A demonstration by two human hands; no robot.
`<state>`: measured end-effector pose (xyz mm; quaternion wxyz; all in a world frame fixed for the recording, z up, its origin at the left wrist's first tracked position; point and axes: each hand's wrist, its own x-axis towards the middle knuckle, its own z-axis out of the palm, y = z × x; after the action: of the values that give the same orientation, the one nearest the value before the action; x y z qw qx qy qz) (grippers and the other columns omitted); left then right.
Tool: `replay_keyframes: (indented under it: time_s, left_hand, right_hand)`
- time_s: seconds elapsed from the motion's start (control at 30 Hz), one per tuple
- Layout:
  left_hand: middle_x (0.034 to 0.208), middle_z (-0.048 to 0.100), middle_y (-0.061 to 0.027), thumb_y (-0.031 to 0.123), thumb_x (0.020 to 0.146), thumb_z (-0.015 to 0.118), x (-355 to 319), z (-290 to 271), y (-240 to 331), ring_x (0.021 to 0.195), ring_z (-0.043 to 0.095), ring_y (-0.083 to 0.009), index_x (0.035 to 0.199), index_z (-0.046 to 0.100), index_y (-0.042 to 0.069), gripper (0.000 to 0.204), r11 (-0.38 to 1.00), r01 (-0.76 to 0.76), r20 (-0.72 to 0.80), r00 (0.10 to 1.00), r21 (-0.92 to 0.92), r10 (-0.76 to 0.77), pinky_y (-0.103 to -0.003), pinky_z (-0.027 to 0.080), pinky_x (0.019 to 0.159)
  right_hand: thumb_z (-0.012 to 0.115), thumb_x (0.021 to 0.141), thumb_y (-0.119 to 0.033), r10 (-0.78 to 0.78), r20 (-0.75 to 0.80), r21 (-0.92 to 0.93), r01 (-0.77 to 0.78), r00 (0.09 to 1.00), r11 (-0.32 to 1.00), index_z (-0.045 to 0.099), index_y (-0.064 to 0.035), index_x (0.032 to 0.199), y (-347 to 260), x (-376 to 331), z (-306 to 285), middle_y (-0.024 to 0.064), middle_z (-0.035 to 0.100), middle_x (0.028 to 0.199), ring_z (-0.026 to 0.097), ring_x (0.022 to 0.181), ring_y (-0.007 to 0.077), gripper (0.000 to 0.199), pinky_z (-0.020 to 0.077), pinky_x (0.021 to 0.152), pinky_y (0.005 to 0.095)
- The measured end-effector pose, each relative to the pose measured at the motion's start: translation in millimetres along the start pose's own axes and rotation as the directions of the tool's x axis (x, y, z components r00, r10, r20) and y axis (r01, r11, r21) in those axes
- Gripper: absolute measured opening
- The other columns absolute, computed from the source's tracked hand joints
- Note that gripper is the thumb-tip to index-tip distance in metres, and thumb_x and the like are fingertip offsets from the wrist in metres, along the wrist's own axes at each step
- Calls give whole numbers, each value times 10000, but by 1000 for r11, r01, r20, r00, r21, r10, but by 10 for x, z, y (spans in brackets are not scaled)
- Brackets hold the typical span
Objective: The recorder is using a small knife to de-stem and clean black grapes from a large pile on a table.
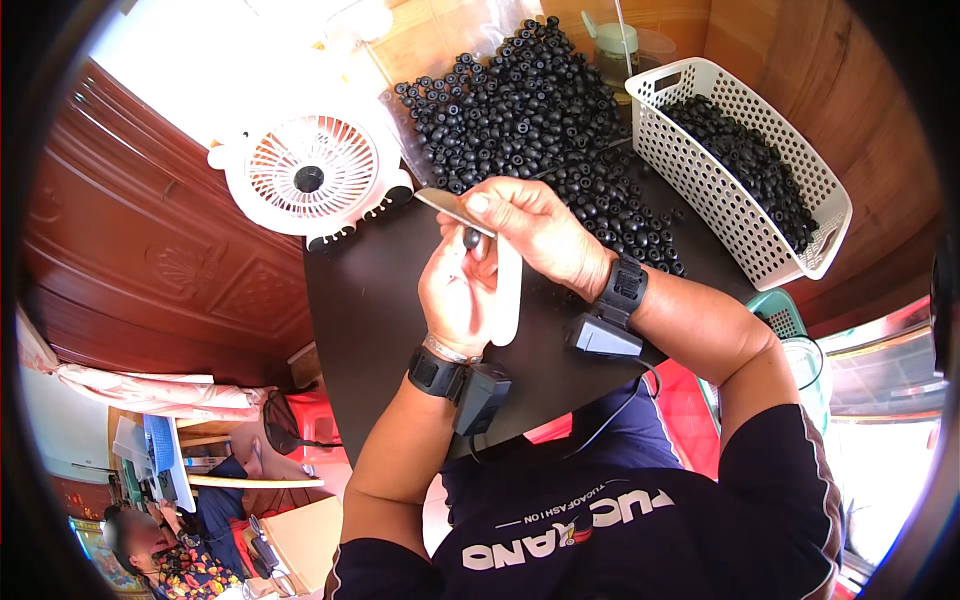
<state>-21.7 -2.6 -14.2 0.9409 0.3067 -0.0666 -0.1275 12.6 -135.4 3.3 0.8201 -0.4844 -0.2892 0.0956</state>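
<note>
My two hands meet over the dark table (370, 300), in front of the black pile. My right hand (540, 225) is closed on a knife (450, 207), its thumb lying along the blade, which points up and to the left. A white, rounded strip (508, 300), which looks like the knife's handle, extends down beside my left palm. My left hand (455, 300) is closed below the blade and pinches a small black rounded piece (471, 238) close to its edge. Some of the left fingers are hidden behind the knife and right hand.
Many small black ring-like pieces (520, 110) are heaped at the back. More fill a white perforated basket (735, 180) at the back right. A white fan (310, 180) stands on the left, a lidded jar (612, 50) behind. A person (165, 550) sits far lower left.
</note>
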Motion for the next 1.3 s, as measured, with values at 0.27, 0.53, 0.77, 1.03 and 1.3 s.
replay_keyframes:
  time_s: [0.27, 0.53, 0.77, 1.03, 1.3]
  left_hand:
    - [624, 385, -17, 278, 940, 396, 0, 158, 66, 569, 436, -156, 741, 426, 78, 283, 994, -53, 25, 998, 98, 51, -276, 383, 540]
    - [858, 562, -66, 300, 918, 366, 63, -223, 191, 820, 562, -204, 937, 535, 41, 310, 989, -4, -19, 1000, -149, 1, -340, 462, 731]
    - [947, 528, -44, 303, 860, 424, 45, -14, 166, 902, 547, -170, 1018, 508, 54, 306, 994, -107, -118, 987, 34, 110, -323, 469, 767]
    - [834, 509, -22, 237, 855, 426, 106, -138, 191, 782, 520, -144, 930, 523, 72, 206, 992, -120, -96, 988, 35, 123, -304, 450, 724]
    - [817, 555, -23, 237, 884, 450, 116, -139, 244, 801, 536, -155, 835, 533, 93, 174, 988, -152, -174, 972, 26, 155, -282, 433, 724]
  right_hand:
    - [517, 954, -263, 27, 38, -15, -27, 999, 1000, 601, 27, 1015, -102, -23, -37, 72, 658, 793, 647, 640, 129, 308, 556, 599, 254]
    - [551, 923, -210, -305, 214, -632, 369, 928, 681, 622, 7, 888, -126, -36, 90, 115, 655, 1004, 634, 894, 216, 231, 485, 814, 339]
    - [575, 893, -224, -346, 289, -703, 444, 892, 556, 595, -6, 784, -110, -39, 88, 163, 640, 1079, 619, 954, 294, 245, 460, 867, 401]
    - [605, 873, -206, -331, 303, -711, 443, 894, 547, 584, -20, 734, -97, -36, 86, 163, 638, 1090, 601, 1016, 310, 233, 464, 877, 407]
    - [605, 880, -194, -361, 375, -692, 517, 854, 504, 648, -24, 924, -103, -66, 128, 111, 656, 1014, 607, 994, 283, 181, 473, 867, 410]
